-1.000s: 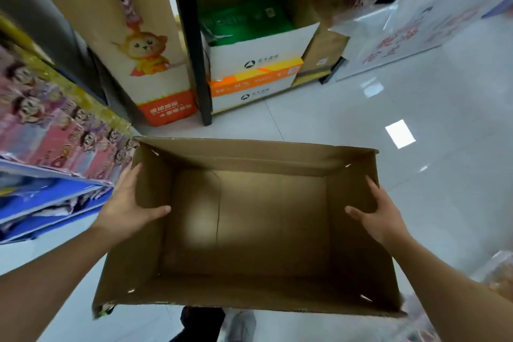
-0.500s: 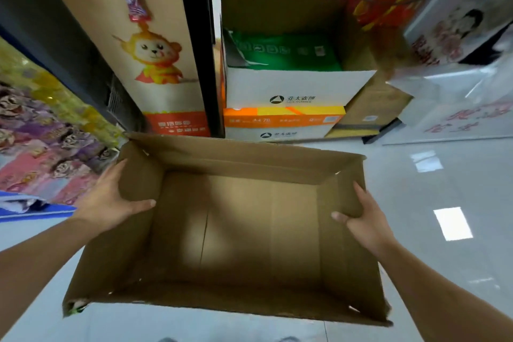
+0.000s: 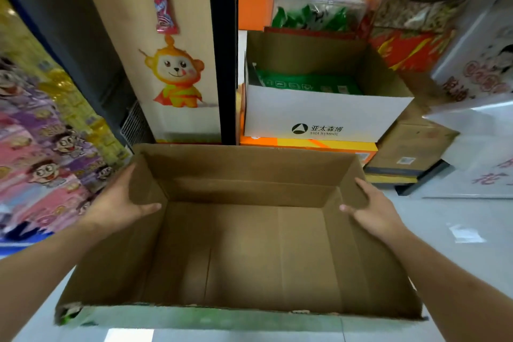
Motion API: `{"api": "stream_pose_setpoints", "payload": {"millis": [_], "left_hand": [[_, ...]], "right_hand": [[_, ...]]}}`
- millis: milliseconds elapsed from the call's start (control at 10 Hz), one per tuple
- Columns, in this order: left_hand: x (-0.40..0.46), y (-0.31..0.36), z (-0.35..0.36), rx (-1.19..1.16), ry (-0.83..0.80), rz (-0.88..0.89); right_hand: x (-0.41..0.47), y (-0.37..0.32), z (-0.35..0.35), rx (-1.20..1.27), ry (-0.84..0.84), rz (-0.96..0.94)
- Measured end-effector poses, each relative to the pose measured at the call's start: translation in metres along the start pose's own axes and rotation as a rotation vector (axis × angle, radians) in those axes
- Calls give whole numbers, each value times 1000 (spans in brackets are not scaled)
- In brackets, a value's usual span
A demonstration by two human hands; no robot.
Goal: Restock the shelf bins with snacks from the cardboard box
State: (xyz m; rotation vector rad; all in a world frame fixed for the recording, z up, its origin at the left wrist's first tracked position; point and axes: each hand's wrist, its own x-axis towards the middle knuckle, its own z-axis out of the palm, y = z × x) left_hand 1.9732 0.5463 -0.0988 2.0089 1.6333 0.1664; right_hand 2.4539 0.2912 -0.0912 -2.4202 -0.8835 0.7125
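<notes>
I hold a big brown cardboard box [image 3: 244,244] in front of me, its top open and nothing visible inside. My left hand [image 3: 116,203] grips the left wall, thumb hooked over the rim into the box, fingers outside. My right hand [image 3: 374,211] grips the right wall the same way, thumb inside. Shelf bins packed with pink, purple and yellow cartoon snack packets [image 3: 41,153] run along the left.
Straight ahead stand a black shelf post [image 3: 224,64], a beige panel with a monkey cartoon [image 3: 175,75], and a white carton of green packs [image 3: 324,108] on an orange box. Flat brown cartons [image 3: 408,153] and white bags lie on the right. Grey tiled floor below.
The box and both hands have moved forward, closer to the shelf post and the white carton. The view has tilted up. The grips are the same.
</notes>
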Motion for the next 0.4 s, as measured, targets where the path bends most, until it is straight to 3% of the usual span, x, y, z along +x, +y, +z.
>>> {"api": "stream_pose_setpoints", "payload": {"millis": [100,300,400], "left_hand": [[3,-6,6,26,43,34],[-19,22,0,59,142,188],[-42,62,-7,-58,166,385]], "right_hand": [[4,-3,3,4,-10,-32],[-8,-22,-5,-134,148,-150],[-31,-69,-29,-26,273,-376]]}}
